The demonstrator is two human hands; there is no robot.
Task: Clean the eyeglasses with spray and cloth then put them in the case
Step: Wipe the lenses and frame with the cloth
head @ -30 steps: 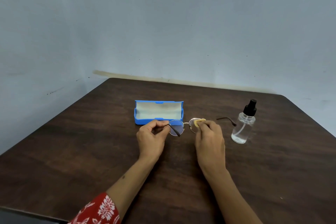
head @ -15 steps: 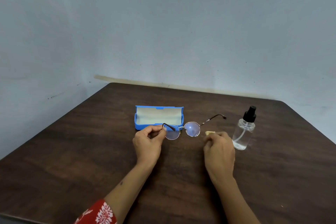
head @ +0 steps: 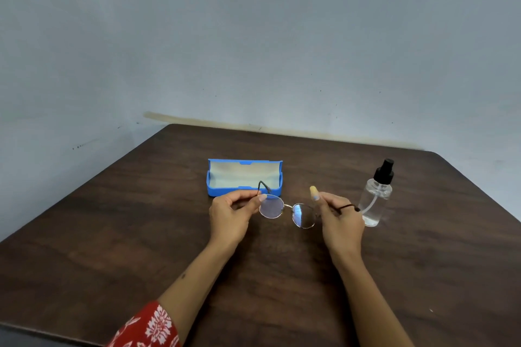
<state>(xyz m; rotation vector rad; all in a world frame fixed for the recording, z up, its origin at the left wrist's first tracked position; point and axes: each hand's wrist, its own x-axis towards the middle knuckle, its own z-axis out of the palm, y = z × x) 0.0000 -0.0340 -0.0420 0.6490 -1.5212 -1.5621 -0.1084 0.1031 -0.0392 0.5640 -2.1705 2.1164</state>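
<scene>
Round metal-framed eyeglasses [head: 286, 211] hang above the dark wooden table [head: 141, 234], held at both ends. My left hand [head: 231, 214] pinches the left temple arm near its hinge. My right hand [head: 339, 220] grips the right temple arm, and a small yellow cloth [head: 313, 191] sticks up from its fingers. Just behind the glasses, an open blue case [head: 244, 177] with a pale lining lies on the table. A clear spray bottle [head: 376, 197] with a black pump top stands right of my right hand.
The table's back edge meets a pale grey wall [head: 253, 36]. Its right back corner is rounded. A red patterned sleeve [head: 146, 327] shows at the bottom left.
My right hand left the right lens, drew back with the cloth, then took hold of the right temple arm. The glasses now hang between both hands, slightly nearer to me.
</scene>
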